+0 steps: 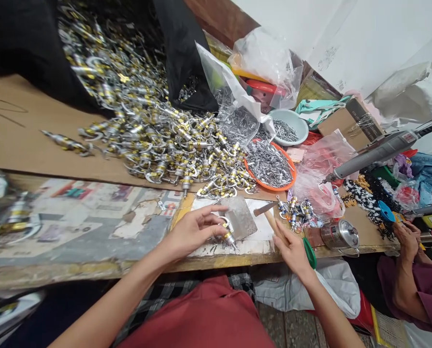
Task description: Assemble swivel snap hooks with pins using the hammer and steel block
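My left hand (203, 224) pinches a small silver-and-yellow metal fitting (229, 237) with a curved, hook-like part and a ring at its lower end. The fitting is at the edge of a flat grey metal plate (242, 217), which lies on white paper on the bench. In my right hand (290, 246) is a hammer (271, 221) with a pale wooden handle. Its dark metal head (264, 209) is just right of the plate, above the paper. Beyond both hands spreads a large heap of similar fittings (172, 140).
An orange-rimmed basin (295, 175) of small metal parts stands behind the plate, with a pale bowl (303, 128) behind it. To the right are a metal mug (341, 235), coloured fittings (297, 212) and an electric screwdriver (375, 152). At far right, a co-worker's hands (406, 239) are over the bench.
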Demonstrator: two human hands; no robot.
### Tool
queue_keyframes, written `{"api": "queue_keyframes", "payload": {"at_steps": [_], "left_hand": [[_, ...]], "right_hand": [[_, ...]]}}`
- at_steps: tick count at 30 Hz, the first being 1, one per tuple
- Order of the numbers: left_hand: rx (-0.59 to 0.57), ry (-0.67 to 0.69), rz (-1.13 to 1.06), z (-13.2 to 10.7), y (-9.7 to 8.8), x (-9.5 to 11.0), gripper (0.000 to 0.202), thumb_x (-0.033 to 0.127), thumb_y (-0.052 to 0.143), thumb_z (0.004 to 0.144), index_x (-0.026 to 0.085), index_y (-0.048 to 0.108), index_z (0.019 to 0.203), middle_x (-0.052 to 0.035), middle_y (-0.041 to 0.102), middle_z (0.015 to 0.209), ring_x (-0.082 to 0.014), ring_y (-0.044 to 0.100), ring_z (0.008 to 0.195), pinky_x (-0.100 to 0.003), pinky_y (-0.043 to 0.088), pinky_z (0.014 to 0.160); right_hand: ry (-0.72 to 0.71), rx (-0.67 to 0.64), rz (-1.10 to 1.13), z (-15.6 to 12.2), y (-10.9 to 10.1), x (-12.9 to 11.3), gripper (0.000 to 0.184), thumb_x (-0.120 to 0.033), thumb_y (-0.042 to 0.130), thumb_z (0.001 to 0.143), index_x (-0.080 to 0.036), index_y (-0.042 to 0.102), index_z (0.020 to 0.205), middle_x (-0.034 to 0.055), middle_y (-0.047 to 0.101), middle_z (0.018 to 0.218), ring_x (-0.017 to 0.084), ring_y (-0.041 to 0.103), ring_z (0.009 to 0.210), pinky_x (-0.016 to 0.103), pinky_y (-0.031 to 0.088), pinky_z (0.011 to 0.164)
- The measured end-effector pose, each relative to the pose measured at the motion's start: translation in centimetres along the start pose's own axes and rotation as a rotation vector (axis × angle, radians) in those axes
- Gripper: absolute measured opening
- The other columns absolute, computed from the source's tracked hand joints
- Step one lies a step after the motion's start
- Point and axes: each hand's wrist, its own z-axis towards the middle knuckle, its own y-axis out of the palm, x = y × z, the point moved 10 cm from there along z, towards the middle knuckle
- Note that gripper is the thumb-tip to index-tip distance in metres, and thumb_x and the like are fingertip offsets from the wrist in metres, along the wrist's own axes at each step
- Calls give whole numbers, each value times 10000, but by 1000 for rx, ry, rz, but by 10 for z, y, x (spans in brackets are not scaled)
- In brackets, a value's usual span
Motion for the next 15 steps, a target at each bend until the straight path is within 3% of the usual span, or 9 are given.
{"api": "queue_keyframes", "payload": {"at_steps": [3, 5, 6, 9, 12, 15], "left_hand": [[50, 105, 138, -1, -5, 8, 150, 290, 692, 633, 169, 687, 722, -43, 680, 715, -200, 636, 697, -316, 505, 688], [91, 235, 201, -4, -7, 19, 110, 295, 694, 629, 185, 696, 638, -55, 660, 788, -207, 619, 754, -302, 498, 682], [107, 296, 231, -5, -6, 25, 101, 295, 694, 627, 195, 699, 615, -56, 642, 822, -207, 607, 777, -289, 493, 665], [118, 402, 321, -9, -1, 36, 93, 290, 674, 650, 217, 699, 599, -40, 605, 808, -183, 579, 753, -257, 473, 615], [107, 428, 371, -12, 4, 40, 74, 257, 652, 674, 225, 702, 629, -15, 606, 696, -160, 568, 684, -253, 463, 634], [93, 428, 357, -14, 5, 39, 68, 228, 644, 677, 224, 710, 659, -12, 627, 655, -157, 575, 643, -251, 459, 619]], "right_hand": [[13, -133, -86, 22, 10, 14, 366, -340, 491, 865, -192, 563, 1192, 89, 657, 1048, 218, 618, 932, 367, 495, 809], [-24, -106, -185, 50, 5, 9, 309, -323, 453, 888, -175, 630, 1093, 77, 677, 912, 196, 621, 839, 324, 491, 756], [-44, -62, -243, 67, 1, 4, 298, -298, 423, 902, -170, 651, 1046, 71, 669, 868, 184, 611, 810, 301, 481, 736], [-19, 43, -452, 125, -8, -4, 290, -210, 382, 911, -168, 625, 1064, 80, 620, 996, 173, 568, 908, 270, 432, 776], [-4, -7, -506, 171, 5, -6, 235, -162, 448, 865, -177, 648, 987, 76, 604, 934, 190, 559, 872, 266, 407, 731], [6, -73, -552, 190, 17, -4, 237, -107, 451, 833, -178, 664, 908, 70, 583, 864, 190, 551, 824, 259, 386, 696]]}}
